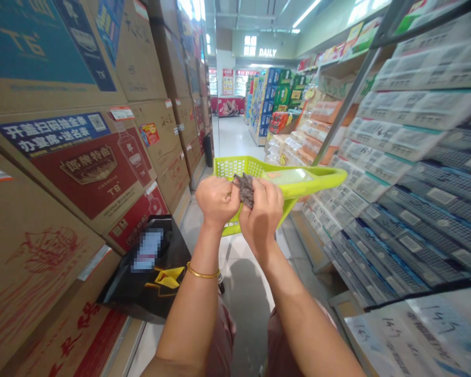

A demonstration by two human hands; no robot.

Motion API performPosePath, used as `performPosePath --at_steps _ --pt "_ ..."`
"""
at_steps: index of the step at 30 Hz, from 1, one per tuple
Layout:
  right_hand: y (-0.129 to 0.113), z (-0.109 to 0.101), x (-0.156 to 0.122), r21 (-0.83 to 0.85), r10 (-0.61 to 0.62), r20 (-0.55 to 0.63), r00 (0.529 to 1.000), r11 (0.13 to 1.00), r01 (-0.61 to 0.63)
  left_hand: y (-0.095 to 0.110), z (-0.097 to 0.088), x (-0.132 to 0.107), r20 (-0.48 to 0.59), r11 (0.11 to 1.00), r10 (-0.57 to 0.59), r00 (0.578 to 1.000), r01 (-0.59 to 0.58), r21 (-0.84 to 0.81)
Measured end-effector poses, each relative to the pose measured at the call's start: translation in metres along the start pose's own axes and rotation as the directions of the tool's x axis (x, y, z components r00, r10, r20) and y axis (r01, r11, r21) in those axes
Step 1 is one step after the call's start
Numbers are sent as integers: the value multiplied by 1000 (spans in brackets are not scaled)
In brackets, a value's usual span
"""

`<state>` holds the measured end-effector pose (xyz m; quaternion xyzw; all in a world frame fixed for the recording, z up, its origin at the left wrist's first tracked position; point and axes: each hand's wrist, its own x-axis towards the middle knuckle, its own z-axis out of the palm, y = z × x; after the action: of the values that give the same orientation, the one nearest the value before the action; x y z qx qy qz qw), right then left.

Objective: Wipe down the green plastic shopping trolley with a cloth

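Note:
Both hands are raised in front of me, close together, with a crumpled dark grey rag [244, 189] bunched between them. My left hand [217, 199] is closed in a fist at the rag's left side; whatever part lies inside the fist is hidden. The fingers and thumb of my right hand [264, 212] are wrapped round the rag's other side. Just beyond the hands stands a lime-green plastic shopping basket [255, 165] with a long green handle [324, 178] reaching to the right. The hands cover part of its front.
Stacked cardboard cartons [102, 173] line the left side. A black bag [141, 293] with a phone [147, 250] on it stands by them. Packaged goods fill the shelves [400, 209] on the right. A tiled aisle floor [233, 131] runs ahead between them.

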<state>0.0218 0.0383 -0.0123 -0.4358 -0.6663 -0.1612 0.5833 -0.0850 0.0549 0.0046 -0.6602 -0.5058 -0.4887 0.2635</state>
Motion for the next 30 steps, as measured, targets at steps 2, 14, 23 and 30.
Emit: performPosePath --at_steps 2,14,23,30 --pt "2 0 1 -12 -39 36 999 999 40 -2 0 1 1 1000 9 1000 -9 -2" --pt "72 -21 25 -67 18 -33 999 998 -20 -11 1 8 0 998 3 1000 -3 -65" --pt "7 7 17 -60 -68 130 989 995 77 -22 9 12 9 999 -14 1000 14 -50" --pt "19 8 18 -89 -150 122 981 983 161 -25 13 12 -56 991 69 996 -75 -110"
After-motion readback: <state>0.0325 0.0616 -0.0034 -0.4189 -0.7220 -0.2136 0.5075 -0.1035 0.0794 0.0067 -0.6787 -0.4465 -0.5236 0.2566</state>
